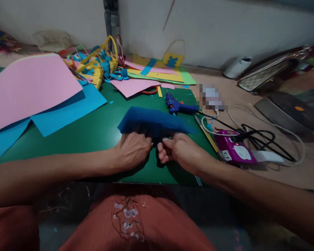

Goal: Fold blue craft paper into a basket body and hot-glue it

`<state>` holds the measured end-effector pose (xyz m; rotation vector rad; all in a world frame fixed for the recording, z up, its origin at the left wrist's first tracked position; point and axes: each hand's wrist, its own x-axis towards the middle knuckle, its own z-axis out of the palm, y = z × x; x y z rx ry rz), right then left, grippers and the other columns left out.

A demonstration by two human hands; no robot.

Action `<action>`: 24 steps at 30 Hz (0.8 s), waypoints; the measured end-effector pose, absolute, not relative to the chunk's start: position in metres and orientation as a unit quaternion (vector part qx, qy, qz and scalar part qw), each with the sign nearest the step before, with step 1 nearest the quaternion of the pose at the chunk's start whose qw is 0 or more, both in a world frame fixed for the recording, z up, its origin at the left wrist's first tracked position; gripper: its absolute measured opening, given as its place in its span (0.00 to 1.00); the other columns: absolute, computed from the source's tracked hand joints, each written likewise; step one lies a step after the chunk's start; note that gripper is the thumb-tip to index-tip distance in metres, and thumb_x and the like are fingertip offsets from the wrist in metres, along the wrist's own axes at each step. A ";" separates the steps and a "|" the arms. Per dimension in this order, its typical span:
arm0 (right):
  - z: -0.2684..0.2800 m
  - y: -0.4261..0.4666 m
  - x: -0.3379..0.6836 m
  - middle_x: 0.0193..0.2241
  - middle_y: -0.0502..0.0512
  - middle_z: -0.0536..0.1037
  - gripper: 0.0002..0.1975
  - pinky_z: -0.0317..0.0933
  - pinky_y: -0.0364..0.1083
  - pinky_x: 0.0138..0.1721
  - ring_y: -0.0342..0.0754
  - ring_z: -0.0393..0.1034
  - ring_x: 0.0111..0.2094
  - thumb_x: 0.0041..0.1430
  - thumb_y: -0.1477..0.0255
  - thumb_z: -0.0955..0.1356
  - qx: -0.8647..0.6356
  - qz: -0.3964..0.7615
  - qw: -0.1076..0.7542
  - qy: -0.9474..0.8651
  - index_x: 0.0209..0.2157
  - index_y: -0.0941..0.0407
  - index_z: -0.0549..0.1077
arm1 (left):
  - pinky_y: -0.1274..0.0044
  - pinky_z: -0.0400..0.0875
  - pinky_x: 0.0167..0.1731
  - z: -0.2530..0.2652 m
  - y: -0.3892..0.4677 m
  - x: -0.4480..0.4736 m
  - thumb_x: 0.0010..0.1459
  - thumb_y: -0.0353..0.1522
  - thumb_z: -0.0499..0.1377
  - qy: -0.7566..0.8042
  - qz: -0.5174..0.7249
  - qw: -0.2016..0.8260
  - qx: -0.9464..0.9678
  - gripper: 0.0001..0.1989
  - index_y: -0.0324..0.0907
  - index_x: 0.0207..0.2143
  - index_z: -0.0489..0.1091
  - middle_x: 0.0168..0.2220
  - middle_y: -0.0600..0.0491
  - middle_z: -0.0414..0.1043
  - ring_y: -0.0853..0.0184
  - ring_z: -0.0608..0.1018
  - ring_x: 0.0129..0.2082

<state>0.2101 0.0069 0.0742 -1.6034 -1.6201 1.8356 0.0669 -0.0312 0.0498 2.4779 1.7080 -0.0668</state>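
Observation:
Just above the green tabletop (pixel 94 139), a dark blue sheet of paper (pixel 151 118) is held up near the front edge, slightly blurred. My left hand (pixel 133 150) is closed on its near left side, with the fingertips partly behind the paper. My right hand (pixel 181 150) grips the near right side between thumb and curled fingers. The two hands are close together, almost touching at the middle. Beyond the paper, to the right, lies a blue glue gun (pixel 180 104) on the table.
Pink paper (pixel 34 87) and light blue paper (pixel 70 108) cover the left. Yellow paper baskets (pixel 94 75) and blue scraps stand behind. Red-handled scissors (pixel 150 91) lie partly under pink paper. At right are a purple power strip (pixel 235 150) and tangled black cables (pixel 264 136).

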 end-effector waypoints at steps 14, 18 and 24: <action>0.075 0.014 0.203 0.27 0.58 0.76 0.13 0.60 0.40 0.17 0.40 0.64 0.16 0.57 0.77 0.55 -0.587 0.510 0.048 -0.627 0.40 0.61 0.65 | 0.73 0.66 0.26 0.047 -0.030 0.068 0.63 0.32 0.45 0.569 0.010 0.060 0.820 0.16 0.36 0.38 0.72 0.29 0.45 0.74 0.61 0.76 0.28; 0.074 0.022 0.197 0.25 0.58 0.77 0.14 0.62 0.41 0.17 0.43 0.68 0.17 0.54 0.78 0.57 -0.583 0.470 0.012 -0.662 0.40 0.62 0.67 | 0.74 0.67 0.26 0.046 -0.031 0.066 0.63 0.34 0.44 0.569 0.023 0.044 0.821 0.18 0.36 0.35 0.72 0.32 0.44 0.73 0.60 0.76 0.32; 0.081 0.033 0.176 0.14 0.55 0.72 0.12 0.62 0.43 0.16 0.46 0.67 0.14 0.56 0.75 0.60 -0.615 0.358 -0.064 -0.700 0.30 0.62 0.73 | 0.72 0.68 0.28 0.042 -0.033 0.062 0.63 0.34 0.43 0.559 0.053 0.017 0.827 0.17 0.36 0.40 0.69 0.37 0.44 0.70 0.56 0.71 0.40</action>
